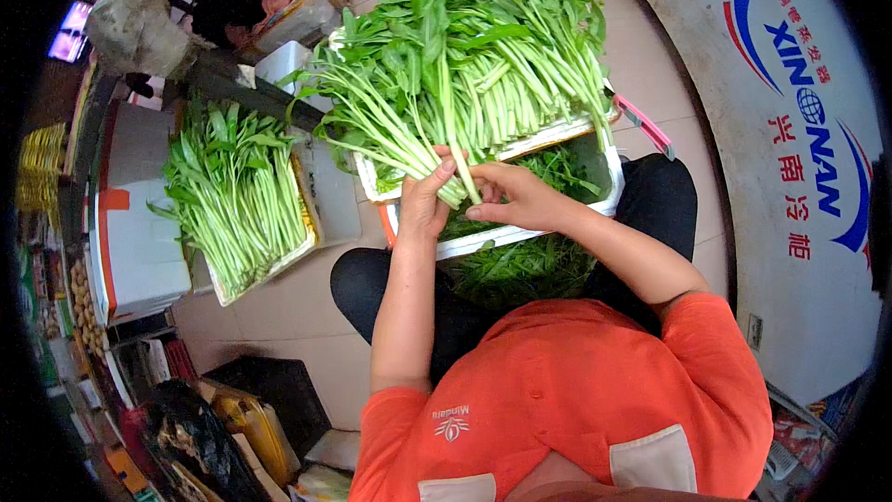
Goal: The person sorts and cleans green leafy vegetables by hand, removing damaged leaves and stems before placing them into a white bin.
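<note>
My left hand (426,202) is closed around a bunch of water spinach stalks (390,136), cut ends towards me and leaves pointing away. Between the thumb and fingers of my right hand (512,194) is the lower end of a thicker stem (460,160), laid against the bunch. Just beyond both hands, a large heap of water spinach (502,63) fills a white foam tray, its stalk ends facing me. The tray rests on a white foam box (488,244) that holds loose greens (557,171). More green trimmings (523,272) lie between my knees.
At the left, a second tray (284,266) carries aligned water spinach (230,202), beside a white foam box (139,244). A pink-handled object (644,127) sticks out right of the heap. A freezer cabinet (752,174) bearing writing stands on the right. Lower left are a black bag (202,439) and cartons.
</note>
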